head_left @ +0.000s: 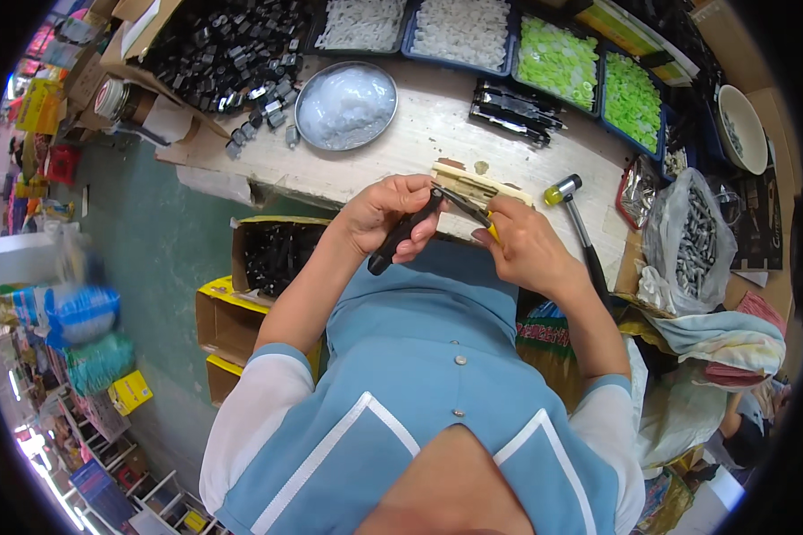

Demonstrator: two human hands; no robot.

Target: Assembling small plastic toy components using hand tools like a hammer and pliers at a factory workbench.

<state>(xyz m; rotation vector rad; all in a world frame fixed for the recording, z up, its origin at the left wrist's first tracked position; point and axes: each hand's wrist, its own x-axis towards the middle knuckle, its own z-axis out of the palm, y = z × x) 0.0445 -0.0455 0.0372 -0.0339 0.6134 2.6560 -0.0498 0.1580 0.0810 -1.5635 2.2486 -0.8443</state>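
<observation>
My left hand (385, 212) is closed around a black, elongated handle-like piece (387, 253), held at a slant above the bench's front edge. My right hand (537, 244) grips a tool with a yellow handle and a slim dark metal front (464, 206), which looks like pliers. Its tip meets the upper end of the black piece, by my left thumb and fingers. What lies at the tip is too small to make out. Just beyond my hands, a pale wooden block with a slot (509, 191) rests on the bench. Several black handle pieces (517, 111) lie farther back.
A hammer (577, 214) lies to the right. Beyond stand trays of white parts (459, 34) and green parts (558, 62). A metal bowl (346, 105) and heaped black parts (227, 53) are at left. A bag of metal parts (694, 236) stands right; open cartons (232, 321) sit below.
</observation>
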